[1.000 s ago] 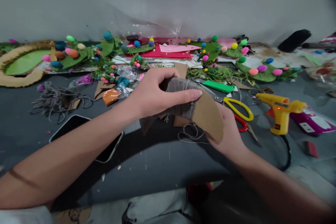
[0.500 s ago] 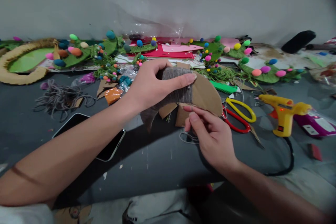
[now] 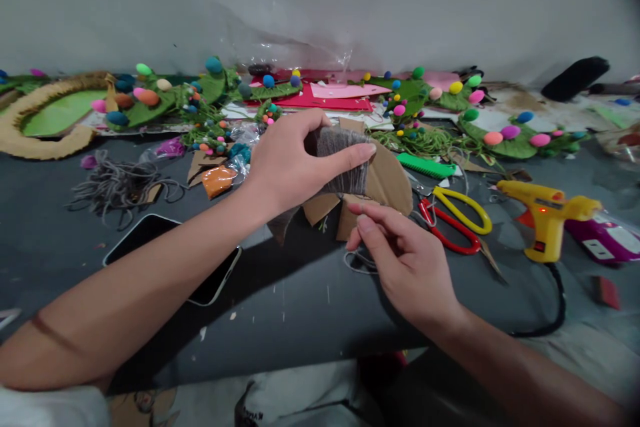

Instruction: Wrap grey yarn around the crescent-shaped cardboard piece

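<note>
A curved cardboard piece (image 3: 389,177) is held up over the middle of the dark table, its middle and left part wound with grey yarn (image 3: 345,163). My left hand (image 3: 295,160) grips it from above, thumb across the yarn near the bare cardboard; its other fingers are hidden behind. Just below the lower edge, my right hand (image 3: 405,260) is closed in a pinch, thumb against forefinger, on a thin strand of yarn that is hard to see. A loose loop of grey yarn (image 3: 361,263) lies on the table beside the right fingers.
Scissors (image 3: 455,223) with red and yellow handles and a green cutter (image 3: 427,165) lie right of the hands. Further right stands a yellow glue gun (image 3: 545,220). A phone (image 3: 215,280) lies under my left forearm, near a yarn pile (image 3: 117,187). Leafy garlands (image 3: 510,137) line the back.
The cardboard piece has turned slightly in my left hand, and its right end and left tip now look shorter. The surroundings have shifted slightly right in view. Both hands keep their hold.
</note>
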A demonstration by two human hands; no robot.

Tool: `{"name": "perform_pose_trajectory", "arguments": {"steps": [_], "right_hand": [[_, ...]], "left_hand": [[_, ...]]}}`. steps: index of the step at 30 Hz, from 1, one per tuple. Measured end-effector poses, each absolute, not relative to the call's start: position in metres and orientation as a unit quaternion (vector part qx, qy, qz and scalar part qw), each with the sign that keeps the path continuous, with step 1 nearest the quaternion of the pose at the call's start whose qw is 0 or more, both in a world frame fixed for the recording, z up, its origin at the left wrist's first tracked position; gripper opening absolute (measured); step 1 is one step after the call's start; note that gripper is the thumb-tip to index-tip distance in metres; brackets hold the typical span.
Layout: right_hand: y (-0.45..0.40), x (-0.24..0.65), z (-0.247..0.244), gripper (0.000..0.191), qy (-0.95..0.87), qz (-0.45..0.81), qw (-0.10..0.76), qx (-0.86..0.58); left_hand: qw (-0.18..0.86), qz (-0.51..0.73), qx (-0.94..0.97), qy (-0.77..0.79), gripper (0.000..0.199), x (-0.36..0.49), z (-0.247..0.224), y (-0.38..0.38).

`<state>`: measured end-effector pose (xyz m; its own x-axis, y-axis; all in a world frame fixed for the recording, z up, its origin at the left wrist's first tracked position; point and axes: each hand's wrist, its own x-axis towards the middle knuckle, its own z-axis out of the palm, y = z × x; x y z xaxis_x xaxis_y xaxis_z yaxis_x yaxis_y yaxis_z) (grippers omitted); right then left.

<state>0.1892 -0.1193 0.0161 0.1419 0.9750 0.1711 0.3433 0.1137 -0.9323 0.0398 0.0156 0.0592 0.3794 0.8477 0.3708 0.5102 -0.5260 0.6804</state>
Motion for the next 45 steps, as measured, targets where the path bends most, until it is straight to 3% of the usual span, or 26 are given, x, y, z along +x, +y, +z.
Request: {"name": "perform_pose_trajectory", "arguments": {"steps": [4,8,14,20,34,45], "right_hand": [[-0.118,0.194,0.023,0.021,-0.58,0.321,0.459,-0.591],[-0.118,0.209,0.038,0.02,-0.643,0.293,0.372,-0.602],[-0.116,0.242,0.057,0.017,-0.819,-0.005,0.229,-0.527],[-0.107,0.262,0.057,0.015,-0.84,-0.077,0.214,-0.493],[-0.104,0.262,0.06,0.01,-0.807,0.031,0.272,-0.523],[-0.095,0.242,0.044,0.02,-0.659,0.316,0.428,-0.531]], "left_hand": [[0.175,0.339,0.815,0.437,0.054,0.04,0.062,0.012],[0.111,0.28,0.846,0.441,0.053,0.04,0.068,0.006],[0.072,0.168,0.903,0.389,0.053,0.04,0.073,0.0],[0.12,0.117,0.929,0.329,0.056,0.039,0.07,0.002],[0.214,0.133,0.923,0.29,0.057,0.041,0.07,0.003],[0.338,0.247,0.861,0.288,0.045,0.041,0.071,0.004]]}}
